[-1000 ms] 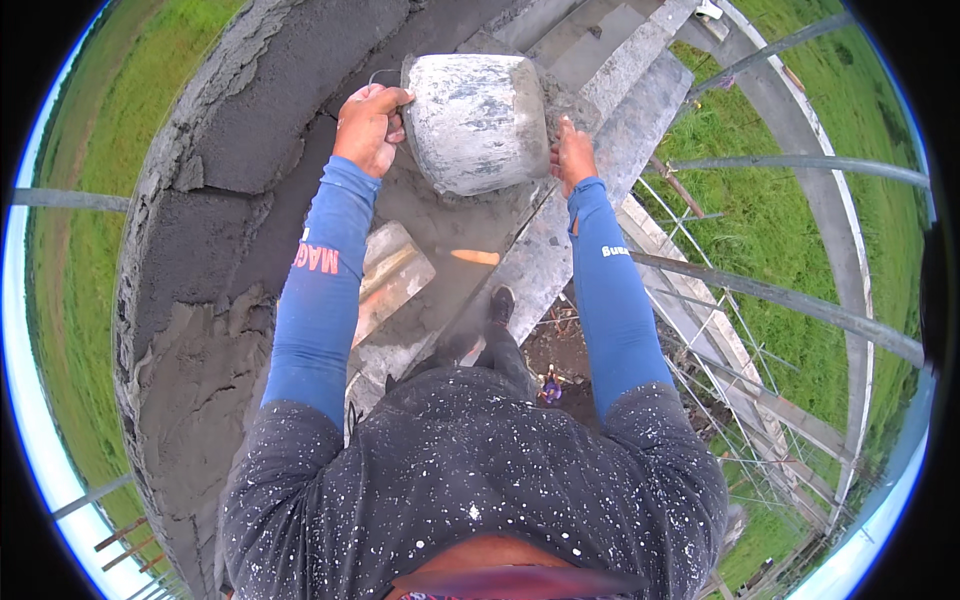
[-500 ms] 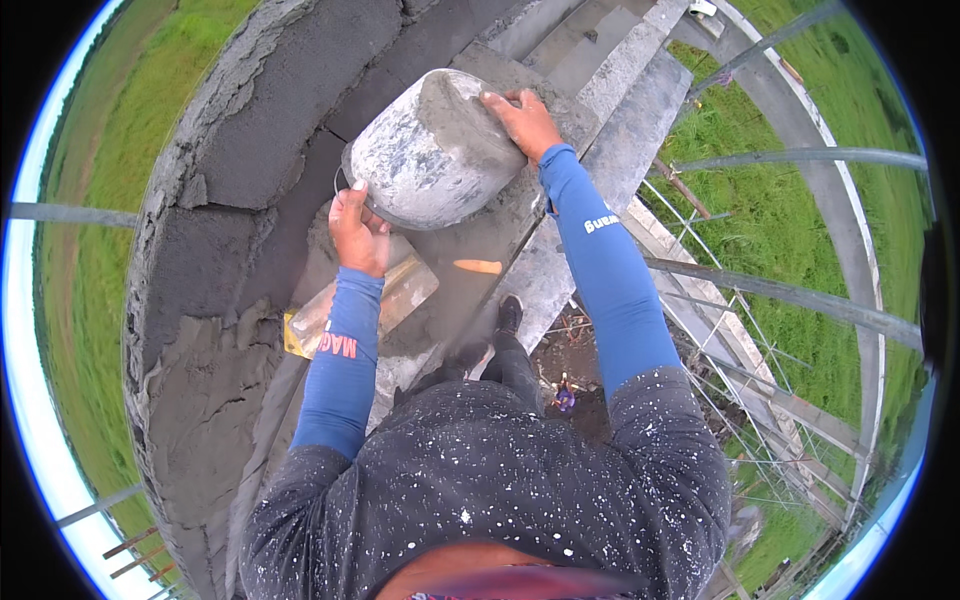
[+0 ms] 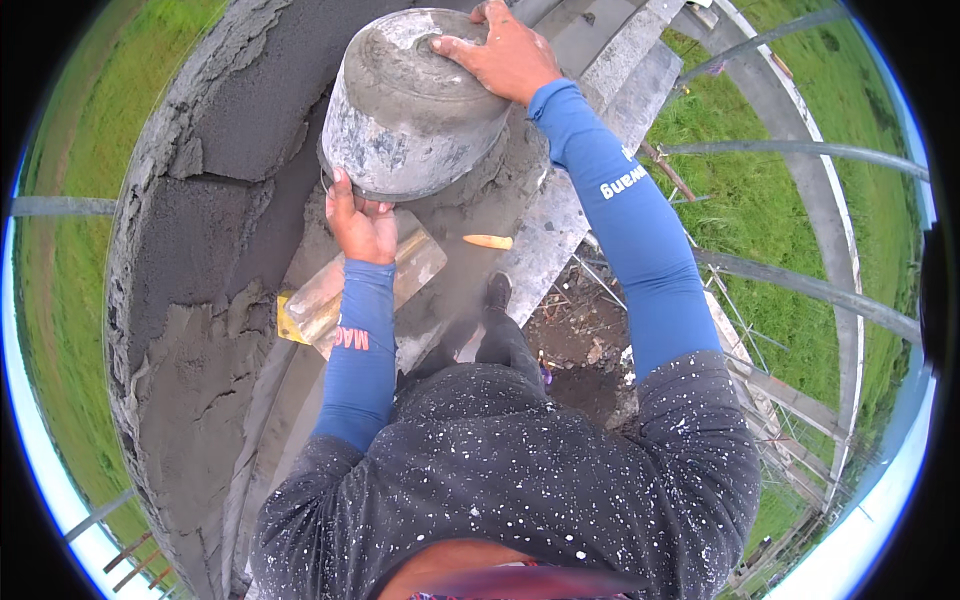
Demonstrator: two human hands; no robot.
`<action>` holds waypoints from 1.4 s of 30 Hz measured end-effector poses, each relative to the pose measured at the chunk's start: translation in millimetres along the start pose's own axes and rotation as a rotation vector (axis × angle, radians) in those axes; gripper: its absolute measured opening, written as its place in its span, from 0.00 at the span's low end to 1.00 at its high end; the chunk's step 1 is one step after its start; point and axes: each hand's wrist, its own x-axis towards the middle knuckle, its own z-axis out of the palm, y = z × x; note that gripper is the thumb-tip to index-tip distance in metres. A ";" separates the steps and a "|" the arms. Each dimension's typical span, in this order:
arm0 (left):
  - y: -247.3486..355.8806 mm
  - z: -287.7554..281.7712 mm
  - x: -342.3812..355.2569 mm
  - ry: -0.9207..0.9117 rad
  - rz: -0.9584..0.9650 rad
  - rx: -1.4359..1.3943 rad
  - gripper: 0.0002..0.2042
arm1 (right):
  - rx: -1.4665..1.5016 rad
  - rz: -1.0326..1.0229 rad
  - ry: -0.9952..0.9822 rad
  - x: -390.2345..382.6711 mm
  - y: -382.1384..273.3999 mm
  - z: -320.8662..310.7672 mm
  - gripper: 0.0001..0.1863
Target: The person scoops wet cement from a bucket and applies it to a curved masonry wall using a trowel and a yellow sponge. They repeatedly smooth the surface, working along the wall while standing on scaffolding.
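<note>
Since the earlier frame we've tipped the mortar bucket (image 3: 415, 105) fully upside down. Left hand (image 3: 362, 225) clenches its rim just above the wooden float (image 3: 350, 290); right hand (image 3: 505, 55) presses its base. We judge dumping in hand; next, shake and lift clear.

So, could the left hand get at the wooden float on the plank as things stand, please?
Probably not yet: the left hand grips the rim of the upturned bucket. The wooden float lies uncovered just beneath it.
</note>
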 end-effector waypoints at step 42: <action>58.2 255.6 -123.9 -1.484 -0.241 0.515 0.21 | 0.841 0.968 0.365 -434.6 31.9 -40.7 0.23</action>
